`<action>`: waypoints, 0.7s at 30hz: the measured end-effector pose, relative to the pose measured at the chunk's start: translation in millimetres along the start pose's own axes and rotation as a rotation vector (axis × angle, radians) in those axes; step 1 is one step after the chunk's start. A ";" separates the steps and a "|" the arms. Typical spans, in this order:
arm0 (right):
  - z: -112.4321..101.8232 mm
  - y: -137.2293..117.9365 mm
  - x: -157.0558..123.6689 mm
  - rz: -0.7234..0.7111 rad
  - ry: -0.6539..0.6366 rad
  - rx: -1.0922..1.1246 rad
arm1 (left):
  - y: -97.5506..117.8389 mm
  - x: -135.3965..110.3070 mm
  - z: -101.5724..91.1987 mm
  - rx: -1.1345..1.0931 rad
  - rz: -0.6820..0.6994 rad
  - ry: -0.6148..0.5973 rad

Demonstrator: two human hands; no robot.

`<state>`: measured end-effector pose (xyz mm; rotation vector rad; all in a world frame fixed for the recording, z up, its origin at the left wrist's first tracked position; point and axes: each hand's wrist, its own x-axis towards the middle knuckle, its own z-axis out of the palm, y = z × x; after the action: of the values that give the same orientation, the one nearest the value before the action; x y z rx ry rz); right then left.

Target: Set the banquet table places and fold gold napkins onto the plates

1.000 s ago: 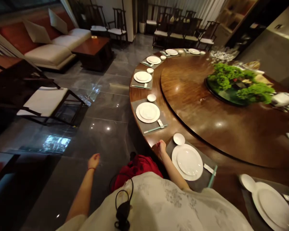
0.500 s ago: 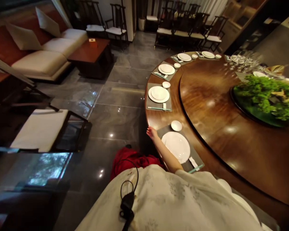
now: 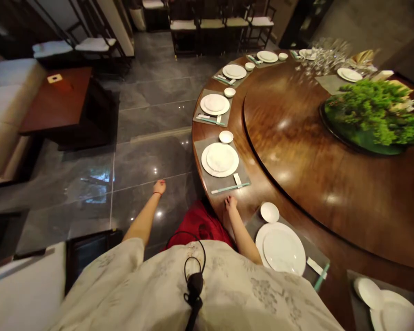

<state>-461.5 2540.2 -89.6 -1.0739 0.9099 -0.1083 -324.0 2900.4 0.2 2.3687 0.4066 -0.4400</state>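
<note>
My left hand [image 3: 159, 186] is held out over the grey floor, away from the table, loosely closed with nothing visible in it. My right hand [image 3: 231, 202] is over the rim of the round wooden table [image 3: 243, 195], its fingers bent and a little apart, holding nothing I can see. Just ahead of it lie turquoise chopsticks [image 3: 224, 189] across a white rest [image 3: 238, 180], on a grey placemat [image 3: 207, 181] with stacked white plates [image 3: 220, 159] and a small bowl [image 3: 226, 137]. Beside my right forearm is another pair of stacked plates [image 3: 284, 250] with a bowl [image 3: 269, 212].
A large turntable [image 3: 296, 124] bears a green plant centrepiece [image 3: 369, 115]. Glasses [image 3: 326, 57] stand at the far side. More place settings follow the rim. On the left are a low table [image 3: 60, 103], a sofa [image 3: 7, 105] and a chair seat [image 3: 31, 280]; chairs [image 3: 212, 23] line the back.
I have moved forward along the table's edge, so the settings and furniture appear closer. My left hand has come into view, and my right hand is now by a setting farther along.
</note>
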 end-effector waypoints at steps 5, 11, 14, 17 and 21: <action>26.0 2.3 18.1 0.099 0.321 0.101 | 140.3 124.5 77.5 0.032 0.327 -0.223; 29.9 15.6 21.8 0.145 0.595 0.166 | 227.7 225.0 130.5 0.110 0.614 -0.308; 28.7 22.8 22.1 0.123 0.709 0.183 | 248.1 270.8 143.8 0.214 0.521 -0.306; 31.9 28.1 17.9 0.095 0.826 0.023 | 256.4 296.0 158.3 0.290 0.492 -0.355; 41.7 25.7 11.7 0.155 0.994 -0.368 | 257.3 306.5 172.2 0.333 0.551 -0.453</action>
<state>-434.0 2577.1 -110.0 -1.2891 1.9595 -0.3763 18.4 2651.3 -102.4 2.4569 -0.5530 -0.7931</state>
